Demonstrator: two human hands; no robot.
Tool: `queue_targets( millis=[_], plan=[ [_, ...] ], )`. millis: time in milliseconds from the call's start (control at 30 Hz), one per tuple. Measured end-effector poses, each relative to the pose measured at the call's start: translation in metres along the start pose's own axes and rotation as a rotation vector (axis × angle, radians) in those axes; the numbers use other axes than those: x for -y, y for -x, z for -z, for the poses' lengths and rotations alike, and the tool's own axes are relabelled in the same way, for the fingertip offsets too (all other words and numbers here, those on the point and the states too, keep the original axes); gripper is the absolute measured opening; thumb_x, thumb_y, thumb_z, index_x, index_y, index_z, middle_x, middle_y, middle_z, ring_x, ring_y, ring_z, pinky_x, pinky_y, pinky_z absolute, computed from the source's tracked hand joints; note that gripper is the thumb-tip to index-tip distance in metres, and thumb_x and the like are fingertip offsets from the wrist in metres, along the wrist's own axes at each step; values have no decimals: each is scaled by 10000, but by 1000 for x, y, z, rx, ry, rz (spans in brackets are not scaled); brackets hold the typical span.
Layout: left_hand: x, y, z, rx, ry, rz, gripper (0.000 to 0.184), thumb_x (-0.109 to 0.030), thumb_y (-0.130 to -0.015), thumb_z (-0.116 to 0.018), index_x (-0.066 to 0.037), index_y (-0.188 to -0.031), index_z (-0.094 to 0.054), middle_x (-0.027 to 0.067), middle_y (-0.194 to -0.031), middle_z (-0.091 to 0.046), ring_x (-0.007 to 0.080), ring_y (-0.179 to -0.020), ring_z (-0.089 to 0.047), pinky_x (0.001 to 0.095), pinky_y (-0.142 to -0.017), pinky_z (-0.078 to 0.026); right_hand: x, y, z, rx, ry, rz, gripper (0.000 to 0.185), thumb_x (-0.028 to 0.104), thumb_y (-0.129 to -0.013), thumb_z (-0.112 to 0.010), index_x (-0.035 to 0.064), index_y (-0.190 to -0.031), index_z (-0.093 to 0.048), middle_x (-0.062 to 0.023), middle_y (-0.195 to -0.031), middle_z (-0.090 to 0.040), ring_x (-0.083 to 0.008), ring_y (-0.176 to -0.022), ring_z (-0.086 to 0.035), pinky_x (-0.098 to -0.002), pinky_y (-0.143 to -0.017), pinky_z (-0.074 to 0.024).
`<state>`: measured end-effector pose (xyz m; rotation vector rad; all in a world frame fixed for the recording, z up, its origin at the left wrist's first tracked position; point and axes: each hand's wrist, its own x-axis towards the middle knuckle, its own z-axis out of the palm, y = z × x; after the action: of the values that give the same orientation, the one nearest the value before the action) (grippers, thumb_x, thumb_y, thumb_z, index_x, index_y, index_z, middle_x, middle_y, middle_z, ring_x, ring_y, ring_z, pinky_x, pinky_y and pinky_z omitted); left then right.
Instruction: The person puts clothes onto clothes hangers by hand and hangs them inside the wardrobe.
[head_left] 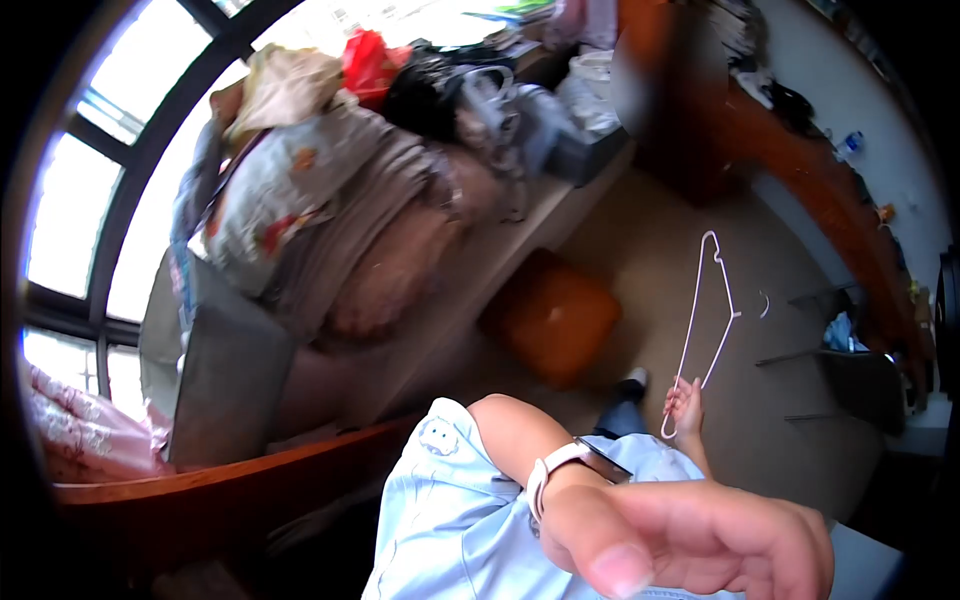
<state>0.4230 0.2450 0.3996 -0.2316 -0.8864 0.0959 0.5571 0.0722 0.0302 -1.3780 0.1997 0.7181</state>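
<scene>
Holding the left hand (690, 520) super close, loosely curled and seemingly empty. Gripping a white hanger (691, 310) near one end in the right hand's (685, 405) fingers, basically pointing its long axis outward past them.

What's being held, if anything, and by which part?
A thin white triangular clothes hanger, gripped by the right hand near its lower corner in view.

Pale-blue top (460, 540) worn, 6 o'clock | sleeve (468, 465) marked with cartoon face (438, 436), 7 o'clock | pale-strapped, dark-faced watch (604, 461) worn, left wrist (572, 500), 5 o'clock | blue trousers (622, 418), white footwear (638, 376) seen, 4 o'clock
</scene>
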Motion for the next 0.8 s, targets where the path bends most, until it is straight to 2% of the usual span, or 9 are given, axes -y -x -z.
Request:
queue_targets(
  millis=[67, 233, 367, 400, 467, 600, 700, 733, 800],
  plan=[
    [47, -30, 38, -82, 272, -203, 780, -483, -710, -566, 154, -1133, -413, 216, -1125, -433, 277, -1053, -449, 334, -867, -370, 14, -24, 54, -80, -74, 7, 668, 538, -891, -319, -66, -1149, -443, -67, -668, -506, -119, -498, -476, -254, -427, -409],
    [95, -110, 168, 231, 461, 51, 798, -453, -661, -605, 163, -1129, -410, 229, -1109, -454, 263, -1030, -476, 321, -864, -376, 76, -80, 145, -191, -94, -6, 677, 531, -892, -314, -61, -1204, -419, -65, -672, -497, -127, -495, -459, -246, -434, -401],
    [112, -139, 194, -243, 800, 233, 816, -404, -603, -654, 181, -1116, -407, 242, -1062, -502, 241, -983, -515, 282, -834, -390, 133, -111, 166, -200, -68, 124, 612, 475, -912, -312, -52, -1198, -432, -53, -689, -487, -107, -516, -453, -232, -456, -396],
    [113, -149, 215, -127, 473, 236, 821, -392, -588, -668, 189, -1106, -407, 244, -1052, -513, 233, -973, -521, 266, -818, -392, 142, -122, 168, -204, -50, 153, 596, 467, -915, -315, -45, -1193, -442, -49, -692, -486, -102, -518, -453, -230, -457, -395],
    [109, -167, 250, -18, 154, 239, 827, -381, -573, -682, 197, -1097, -408, 247, -1041, -524, 225, -962, -528, 251, -802, -394, 152, -147, 174, -200, -30, 159, 624, 487, -907, -315, -50, -1202, -431, -49, -703, -490, -106, -532, -456, -232, -470, -394],
    [99, -190, 304, 57, 487, 279, 863, -402, -572, -679, 190, -1127, -386, 237, -1072, -503, 203, -951, -518, 238, -786, -382, 174, -189, 153, -108, -10, 128, 658, 505, -901, -318, -62, -1223, -403, -55, -733, -498, -113, -563, -468, -238, -495, -403],
    [58, -233, 308, -37, 370, 145, 872, -404, -567, -673, 185, -1138, -378, 225, -1068, -500, 186, -904, -508, 244, -749, -377, 193, -225, 132, 36, 52, 78, 657, 497, -901, -329, -59, -1246, -382, -57, -748, -507, -117, -563, -476, -242, -499, -418],
    [40, -246, 307, -91, 126, 255, 875, -403, -563, -672, 184, -1142, -377, 221, -1082, -494, 186, -900, -503, 249, -746, -374, 201, -240, 125, 91, 74, 63, 651, 493, -902, -331, -56, -1247, -386, -58, -752, -512, -118, -560, -476, -241, -501, -420],
    [15, -262, 333, -146, -121, 350, 878, -401, -560, -671, 183, -1146, -376, 216, -1096, -487, 186, -896, -498, 253, -744, -371, 220, -266, 107, 165, 131, 73, 614, 455, -914, -332, -58, -1246, -396, -49, -759, -510, -99, -572, -472, -228, -510, -416]
  ],
)
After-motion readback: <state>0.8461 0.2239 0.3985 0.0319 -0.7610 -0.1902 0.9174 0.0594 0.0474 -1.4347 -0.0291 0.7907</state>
